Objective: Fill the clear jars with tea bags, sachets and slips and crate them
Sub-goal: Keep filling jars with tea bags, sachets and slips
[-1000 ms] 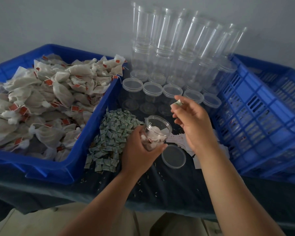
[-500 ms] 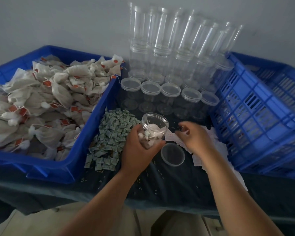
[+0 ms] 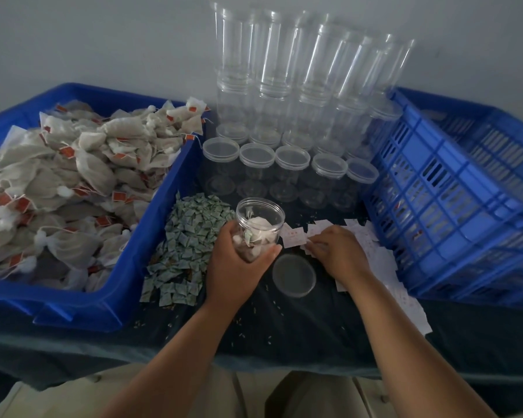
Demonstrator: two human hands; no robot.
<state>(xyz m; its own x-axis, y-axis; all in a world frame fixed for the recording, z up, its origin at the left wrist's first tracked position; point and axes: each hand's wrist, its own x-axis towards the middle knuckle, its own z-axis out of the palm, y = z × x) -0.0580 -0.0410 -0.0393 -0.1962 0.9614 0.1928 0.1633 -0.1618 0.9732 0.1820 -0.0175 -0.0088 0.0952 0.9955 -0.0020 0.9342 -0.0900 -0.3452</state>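
The left hand [image 3: 236, 267] curls its fingers round the open jar [image 3: 258, 227]; the right hand [image 3: 335, 251] lies on the paper slips [image 3: 296, 236], fingertips pressed down beside the jar.

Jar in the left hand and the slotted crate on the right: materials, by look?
Jar: clear, glossy, probably thin plastic, glass not excluded; the tea bags show through its wall. Crate: blue moulded plastic, satin sheen; ribbed lattice walls with slots.

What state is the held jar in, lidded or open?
Open: the jar in the left hand has no lid; a lid lies beside it.
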